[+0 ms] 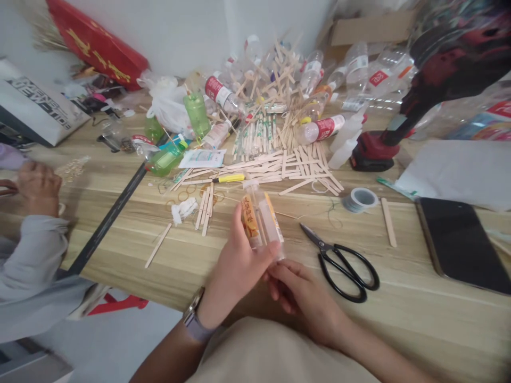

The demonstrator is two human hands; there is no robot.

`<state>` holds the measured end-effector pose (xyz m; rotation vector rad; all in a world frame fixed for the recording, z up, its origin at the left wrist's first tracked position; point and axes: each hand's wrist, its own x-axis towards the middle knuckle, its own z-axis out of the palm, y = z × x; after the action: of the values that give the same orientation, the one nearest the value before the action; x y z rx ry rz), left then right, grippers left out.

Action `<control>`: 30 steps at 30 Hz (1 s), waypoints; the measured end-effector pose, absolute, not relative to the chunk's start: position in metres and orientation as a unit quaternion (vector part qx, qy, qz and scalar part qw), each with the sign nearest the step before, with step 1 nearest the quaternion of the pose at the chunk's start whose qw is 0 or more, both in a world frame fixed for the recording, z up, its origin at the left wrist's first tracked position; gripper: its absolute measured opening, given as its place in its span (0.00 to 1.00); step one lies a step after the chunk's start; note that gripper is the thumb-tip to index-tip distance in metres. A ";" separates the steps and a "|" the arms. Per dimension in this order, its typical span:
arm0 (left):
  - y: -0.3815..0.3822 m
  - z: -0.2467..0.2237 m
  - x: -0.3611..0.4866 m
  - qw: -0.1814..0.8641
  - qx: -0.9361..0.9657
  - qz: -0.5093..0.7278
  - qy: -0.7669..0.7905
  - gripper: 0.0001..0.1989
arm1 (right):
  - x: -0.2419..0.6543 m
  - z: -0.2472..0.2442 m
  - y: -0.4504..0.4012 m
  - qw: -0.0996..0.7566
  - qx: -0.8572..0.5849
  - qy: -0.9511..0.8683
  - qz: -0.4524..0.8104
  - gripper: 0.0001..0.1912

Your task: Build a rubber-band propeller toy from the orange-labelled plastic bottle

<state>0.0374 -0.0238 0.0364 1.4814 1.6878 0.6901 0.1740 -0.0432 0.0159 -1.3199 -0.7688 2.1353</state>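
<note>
A clear plastic bottle with an orange label points away from me, neck toward the stick pile. My left hand is wrapped round its body, thumb across the near end. The fingers of my right hand are pinched together at the bottle's base; whatever small thing they may hold is hidden. Black-handled scissors lie on the table right of my hands. Beyond the bottle are a yellow cutter and a heap of wooden sticks. A few sticks and a crumpled white piece lie to the left.
Several plastic bottles crowd the back of the wooden table. A tape roll, a phone and a red-black power tool stand or lie at right. Another person's hand is at far left.
</note>
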 end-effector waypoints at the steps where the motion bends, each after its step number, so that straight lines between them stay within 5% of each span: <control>1: -0.026 0.037 0.040 0.408 0.573 0.290 0.649 0.50 | 0.175 0.018 -0.043 0.258 -0.494 -0.309 0.770 0.18; 9: -0.022 0.037 0.052 0.469 0.573 0.348 0.575 0.52 | 0.185 0.024 -0.044 0.277 -0.503 -0.407 0.710 0.20; 14: -0.009 0.035 0.052 0.493 0.588 0.357 0.533 0.42 | 0.195 0.025 -0.038 0.311 -0.522 -0.384 0.695 0.19; 19: -0.007 0.034 0.031 0.302 0.711 0.275 0.572 0.09 | 0.205 0.027 -0.027 0.357 -0.538 -0.352 0.678 0.16; 24: -0.030 0.024 0.014 0.213 0.868 0.076 0.441 0.11 | 0.204 0.023 -0.023 0.347 -0.536 -0.347 0.687 0.15; 30: -0.042 0.005 0.015 0.092 0.925 0.000 0.368 0.12 | 0.198 0.017 -0.023 0.323 -0.533 -0.348 0.700 0.16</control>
<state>0.0149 -0.0421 0.0047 2.7485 1.0916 -0.0010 0.1982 -0.0226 0.0169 -1.3994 -0.9136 1.8378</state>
